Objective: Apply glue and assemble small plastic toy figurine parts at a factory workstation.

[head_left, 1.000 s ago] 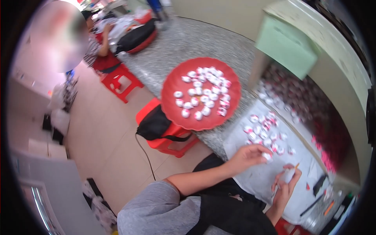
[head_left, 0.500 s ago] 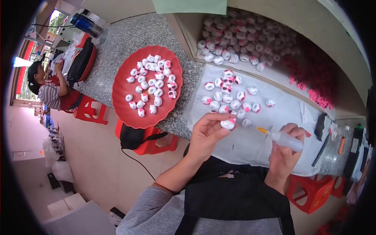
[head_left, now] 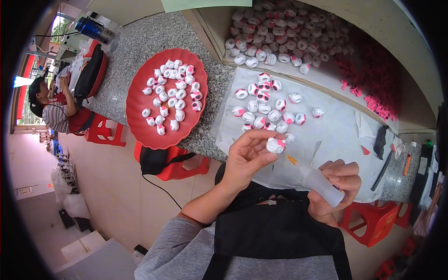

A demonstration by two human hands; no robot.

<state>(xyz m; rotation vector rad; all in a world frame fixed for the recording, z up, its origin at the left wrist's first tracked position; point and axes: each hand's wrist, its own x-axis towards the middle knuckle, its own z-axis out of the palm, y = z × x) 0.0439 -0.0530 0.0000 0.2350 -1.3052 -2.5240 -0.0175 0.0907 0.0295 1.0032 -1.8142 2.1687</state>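
Observation:
Pinched between the thumb and fingertips of my left hand is a small white toy head with a pink patch. My right hand wraps round a translucent squeeze bottle. The bottle's orange nozzle tip points up and left at the toy head, a small gap from it. Just beyond my left hand, several similar white and pink heads lie on a white sheet.
To the left, a red scalloped plate holds more heads on the speckled counter. A shelf bin at the back contains many white heads and pink pieces. A person sits at the far left. Red stools stand below.
The nozzle has come left, closer to the toy head, and the bottle is tilted more steeply. My left hand keeps its pinch on the head. The whole view has shifted slightly.

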